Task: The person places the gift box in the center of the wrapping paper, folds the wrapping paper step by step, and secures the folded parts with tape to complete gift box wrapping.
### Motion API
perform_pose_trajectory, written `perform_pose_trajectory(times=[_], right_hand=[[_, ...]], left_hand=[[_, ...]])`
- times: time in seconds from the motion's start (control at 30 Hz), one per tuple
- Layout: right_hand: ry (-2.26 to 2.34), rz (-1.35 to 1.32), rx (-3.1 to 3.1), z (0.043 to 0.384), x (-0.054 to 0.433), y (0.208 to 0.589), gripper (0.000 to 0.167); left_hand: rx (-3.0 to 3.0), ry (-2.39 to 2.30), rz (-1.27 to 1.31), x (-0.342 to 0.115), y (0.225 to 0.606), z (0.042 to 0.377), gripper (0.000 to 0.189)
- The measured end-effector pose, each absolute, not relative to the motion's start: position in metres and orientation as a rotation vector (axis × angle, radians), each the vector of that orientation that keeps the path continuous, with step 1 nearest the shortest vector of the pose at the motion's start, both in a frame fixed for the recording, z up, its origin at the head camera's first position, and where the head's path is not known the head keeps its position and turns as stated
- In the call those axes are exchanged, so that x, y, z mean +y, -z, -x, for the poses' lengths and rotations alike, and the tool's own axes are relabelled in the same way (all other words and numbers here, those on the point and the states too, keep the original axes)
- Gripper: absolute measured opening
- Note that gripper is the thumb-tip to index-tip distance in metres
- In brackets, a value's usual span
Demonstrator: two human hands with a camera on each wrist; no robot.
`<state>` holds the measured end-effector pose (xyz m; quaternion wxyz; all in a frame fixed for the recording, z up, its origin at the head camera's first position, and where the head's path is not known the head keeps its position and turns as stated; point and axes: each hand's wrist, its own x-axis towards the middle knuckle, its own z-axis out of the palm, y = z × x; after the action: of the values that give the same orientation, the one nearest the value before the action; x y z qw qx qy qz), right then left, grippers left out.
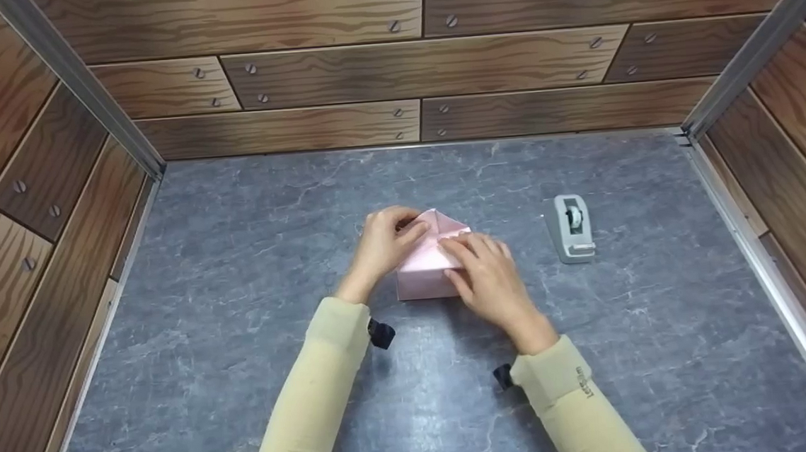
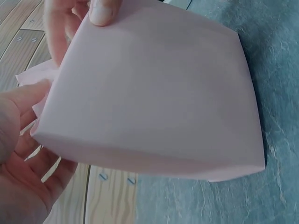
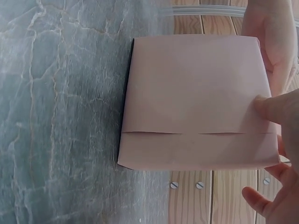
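Observation:
A box wrapped in pink paper (image 1: 427,284) stands on the grey table between the two hands, with folded paper peaking at its far end. My left hand (image 1: 381,243) pinches the paper at the box's upper left edge, thumb over the top. In the left wrist view the fingers of the left hand (image 2: 23,172) curl behind a loose pink flap (image 2: 39,73). My right hand (image 1: 488,277) grips the right side, its thumb against the near face and its fingers over the top. Two slits run across the wrapped face (image 3: 196,88) in the right wrist view.
A grey tape dispenser (image 1: 573,228) with a roll in it stands to the right of the hands. Wood-patterned panels (image 1: 427,68) wall the marbled table (image 1: 235,266) at the back and both sides. Black wrist cameras (image 1: 382,334) sit at both sleeve cuffs.

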<state>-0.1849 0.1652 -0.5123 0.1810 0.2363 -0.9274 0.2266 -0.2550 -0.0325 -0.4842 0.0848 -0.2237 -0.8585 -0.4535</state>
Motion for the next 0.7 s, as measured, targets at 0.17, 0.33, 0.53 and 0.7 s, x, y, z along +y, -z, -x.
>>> perform_pose_trajectory(times=[0.17,0.33,0.53,0.7], right_hand=[[-0.719,-0.676,-2.542,0.185,0.168,0.514,0.035],[-0.750,-0.690,-2.503,0.186,0.169,0.515,0.032],[-0.783,-0.711,-2.399,0.186,0.169,0.521,0.031],[-0.822,-0.702,-2.301,0.186,0.169,0.526,0.029]], left_hand=[[-2.505,1.361,0.702,-0.038,0.488,0.250,0.013],[-2.486,1.317,0.729,-0.040,0.489,0.244,0.016],[-2.514,1.265,0.832,-0.048,0.492,0.233,0.034],[-2.612,1.250,0.916,-0.055,0.496,0.223,0.061]])
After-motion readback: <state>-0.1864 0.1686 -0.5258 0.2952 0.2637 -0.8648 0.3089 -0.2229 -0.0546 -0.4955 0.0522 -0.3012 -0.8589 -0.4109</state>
